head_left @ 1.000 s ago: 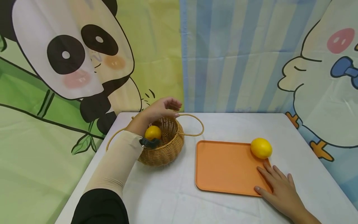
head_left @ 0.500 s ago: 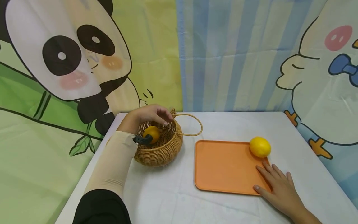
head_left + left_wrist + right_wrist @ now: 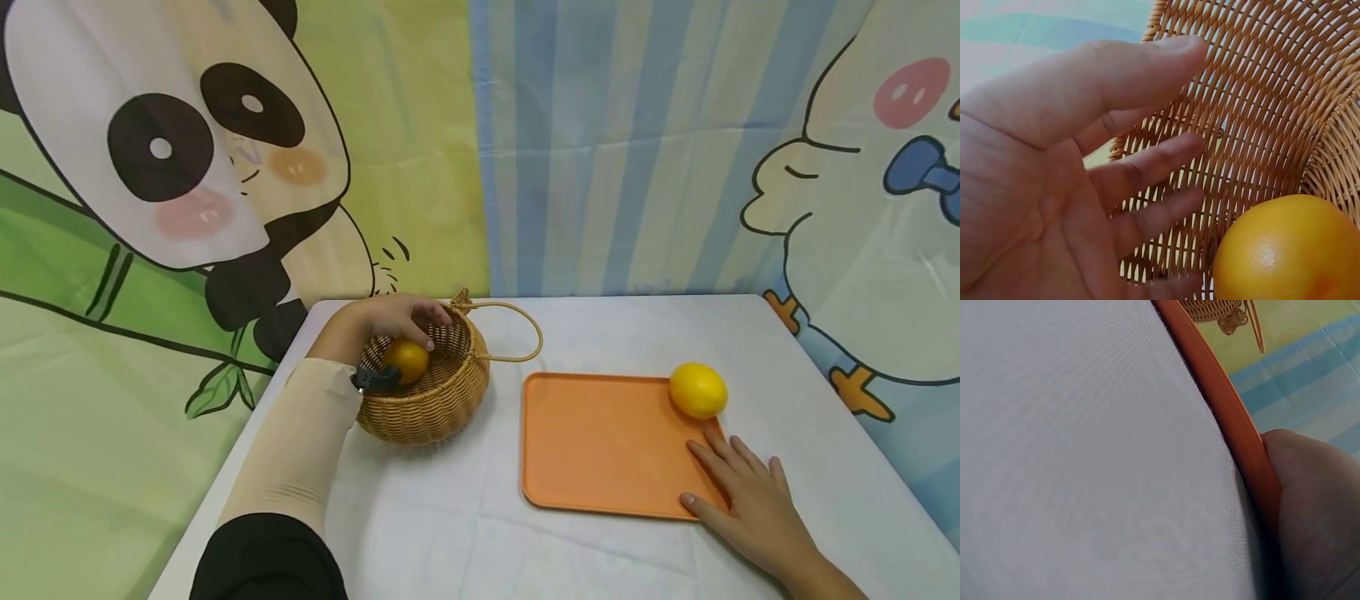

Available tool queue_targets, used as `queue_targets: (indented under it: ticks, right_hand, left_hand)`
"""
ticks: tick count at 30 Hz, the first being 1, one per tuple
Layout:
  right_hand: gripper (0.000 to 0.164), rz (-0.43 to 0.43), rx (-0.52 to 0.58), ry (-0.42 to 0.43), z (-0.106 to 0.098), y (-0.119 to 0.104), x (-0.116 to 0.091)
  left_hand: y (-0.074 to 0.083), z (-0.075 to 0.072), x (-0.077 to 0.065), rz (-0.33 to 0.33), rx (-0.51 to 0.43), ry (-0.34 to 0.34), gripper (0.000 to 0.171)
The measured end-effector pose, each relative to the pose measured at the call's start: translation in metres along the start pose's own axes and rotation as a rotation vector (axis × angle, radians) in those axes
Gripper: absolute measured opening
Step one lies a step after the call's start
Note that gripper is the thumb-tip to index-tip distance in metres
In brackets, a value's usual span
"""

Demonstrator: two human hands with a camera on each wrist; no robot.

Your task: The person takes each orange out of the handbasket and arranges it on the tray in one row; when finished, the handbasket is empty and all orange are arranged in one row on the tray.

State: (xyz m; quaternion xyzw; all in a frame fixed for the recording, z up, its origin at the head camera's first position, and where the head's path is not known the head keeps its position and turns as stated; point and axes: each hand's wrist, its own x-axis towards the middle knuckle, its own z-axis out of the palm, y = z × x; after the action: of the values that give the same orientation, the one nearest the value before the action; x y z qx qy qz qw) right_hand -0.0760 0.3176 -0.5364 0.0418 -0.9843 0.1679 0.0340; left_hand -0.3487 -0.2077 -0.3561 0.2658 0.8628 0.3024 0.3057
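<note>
My left hand [image 3: 393, 318] reaches over the rim of a round wicker basket [image 3: 427, 417], fingers loosely bent and holding nothing. Inside the basket lies an orange-yellow fruit [image 3: 1288, 250], apart from the fingers in the left wrist view. My right hand [image 3: 750, 508] rests with spread fingers on the right edge of an orange tray [image 3: 600, 442]. In the right wrist view the thumb [image 3: 1316, 506] lies against the tray's rim [image 3: 1229, 412]. A yellow lemon [image 3: 698, 390] sits at the tray's far right corner, just beyond the right fingertips.
The basket's looped handle [image 3: 525, 333] sticks out to the right, toward the tray. A white cloth [image 3: 450, 533] covers the table. Behind it hangs a printed curtain [image 3: 585, 150] with a panda and a white bird.
My left hand has come back from beyond the basket's far rim and sunk lower, into its opening beside the fruit. My right hand, the tray and the lemon have stayed put.
</note>
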Motion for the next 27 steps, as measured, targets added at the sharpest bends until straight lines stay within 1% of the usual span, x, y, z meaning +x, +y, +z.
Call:
queue_targets:
  ticks: [3, 4, 7, 10, 14, 18, 24, 27]
  right_hand:
    - [0.092, 0.008, -0.001, -0.001, 0.001, -0.001, 0.0]
    - [0.092, 0.011, -0.001, -0.004, 0.001, -0.001, 0.0]
    - [0.093, 0.016, -0.001, -0.012, 0.001, -0.001, 0.001]
    - [0.093, 0.015, -0.007, -0.013, 0.0, -0.001, 0.0]
    - [0.092, 0.008, -0.013, -0.005, -0.001, -0.002, 0.001]
    - [0.091, 0.004, -0.011, -0.005, -0.001, -0.002, 0.001]
    - [0.091, 0.004, -0.005, -0.001, -0.002, -0.002, 0.001]
    - [0.091, 0.004, 0.002, -0.006, -0.001, -0.002, 0.001]
  left_hand:
    - [-0.005, -0.001, -0.001, -0.044, 0.033, -0.001, 0.06]
    - [-0.007, -0.001, -0.001, -0.065, 0.03, -0.006, 0.062]
    - [-0.017, -0.001, 0.0, -0.104, -0.026, -0.031, 0.067]
    - [-0.024, -0.001, 0.002, -0.12, -0.099, -0.055, 0.072]
    - [-0.027, 0.002, 0.005, -0.14, -0.121, -0.08, 0.072]
    - [-0.026, 0.003, 0.006, -0.176, -0.101, -0.095, 0.071]
    - [-0.026, 0.005, 0.01, -0.193, -0.006, -0.125, 0.065]
    - [-0.027, 0.007, 0.012, -0.22, 0.029, -0.137, 0.065]
